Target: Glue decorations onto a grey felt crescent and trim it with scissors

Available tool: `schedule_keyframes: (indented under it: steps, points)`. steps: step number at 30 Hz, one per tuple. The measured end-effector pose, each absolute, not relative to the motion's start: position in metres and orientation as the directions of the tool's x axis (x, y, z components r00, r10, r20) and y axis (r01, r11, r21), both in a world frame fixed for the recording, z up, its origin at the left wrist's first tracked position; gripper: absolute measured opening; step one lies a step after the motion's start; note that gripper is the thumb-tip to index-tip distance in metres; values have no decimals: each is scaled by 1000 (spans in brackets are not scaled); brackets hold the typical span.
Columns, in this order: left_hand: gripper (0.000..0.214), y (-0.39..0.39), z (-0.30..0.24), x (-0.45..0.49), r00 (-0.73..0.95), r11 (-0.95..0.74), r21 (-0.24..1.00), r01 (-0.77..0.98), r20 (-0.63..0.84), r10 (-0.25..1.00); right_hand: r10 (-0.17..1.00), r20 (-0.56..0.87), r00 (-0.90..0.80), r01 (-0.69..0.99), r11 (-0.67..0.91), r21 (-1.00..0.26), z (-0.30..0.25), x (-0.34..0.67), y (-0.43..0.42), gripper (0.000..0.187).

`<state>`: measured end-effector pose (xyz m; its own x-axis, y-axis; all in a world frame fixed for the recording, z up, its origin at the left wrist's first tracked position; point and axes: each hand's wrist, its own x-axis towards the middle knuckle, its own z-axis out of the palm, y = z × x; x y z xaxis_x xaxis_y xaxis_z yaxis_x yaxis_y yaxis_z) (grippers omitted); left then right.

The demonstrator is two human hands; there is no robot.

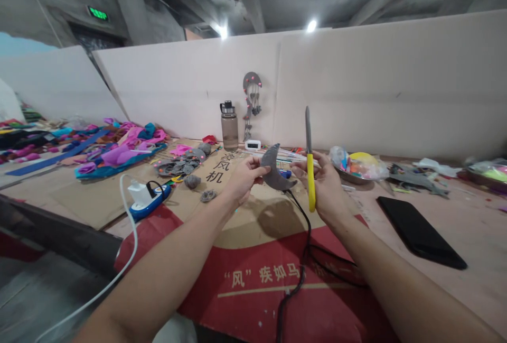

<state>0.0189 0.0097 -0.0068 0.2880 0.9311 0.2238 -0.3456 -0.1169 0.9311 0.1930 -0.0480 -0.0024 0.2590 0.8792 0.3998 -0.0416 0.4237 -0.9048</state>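
My left hand (244, 175) pinches a grey crescent-shaped felt piece (273, 168) by its left edge, held up above the table. My right hand (322, 182) is closed around the yellow handle of a pair of scissors (309, 160), whose grey blades point straight up. The fingers of that hand also touch the right side of the crescent. Both hands hover over a sheet of cardboard with a red printed band (257, 274).
A black cable (304, 258) runs under my hands. A blue-and-white power strip (147, 198) lies left, a black tablet (420, 232) right. Behind stand a water bottle (229, 126), grey felt pieces (180, 163), a hanging moon decoration (251, 97), bowls of bits (358, 166) and coloured fabric (119, 150).
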Motion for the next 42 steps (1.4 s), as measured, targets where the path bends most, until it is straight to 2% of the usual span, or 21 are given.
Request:
schedule_keyframes:
  steps: [4,9,12,16,19,22,24,27,29,31,35,38,42]
  points:
    - [30,7,-7,20,338,-114,937,-330,230,912,882,390,264,-35,413,-910,-3,192,-48,69]
    - [31,1,-12,25,489,-74,949,-307,224,843,899,409,159,-14,416,-909,-2,188,-52,65]
    - [30,1,-14,26,510,-52,945,-323,220,832,902,393,178,32,394,-919,2,187,-54,68]
    - [31,4,-14,25,483,-39,944,-329,204,851,910,351,220,57,347,-936,3,189,-53,72]
    - [29,9,-15,24,439,-9,940,-340,167,883,895,379,235,69,373,-925,-1,191,-50,67]
    - [23,14,-13,20,314,15,906,-423,131,940,863,433,259,113,418,-901,-3,195,-48,59]
    - [17,17,-10,17,209,1,871,-492,117,971,845,476,243,213,432,-876,-3,198,-48,54]
    - [15,18,-3,13,139,-13,838,-546,106,985,812,566,143,511,429,-745,-3,201,-49,47]
    - [17,17,1,10,146,-16,827,-563,119,982,776,631,26,695,440,-569,-4,201,-50,43]
    - [18,17,3,9,136,-30,817,-576,132,982,749,656,-96,807,444,-389,-7,200,-51,40]
    - [13,20,3,8,66,-57,799,-598,119,991,788,593,-165,941,307,-146,-12,198,-53,39]
    - [12,24,3,7,53,-44,801,-598,94,994,823,556,-118,984,170,-43,-9,198,-57,41]
    - [11,25,4,4,32,-63,799,-597,102,994,821,553,-139,990,126,61,-5,200,-59,40]
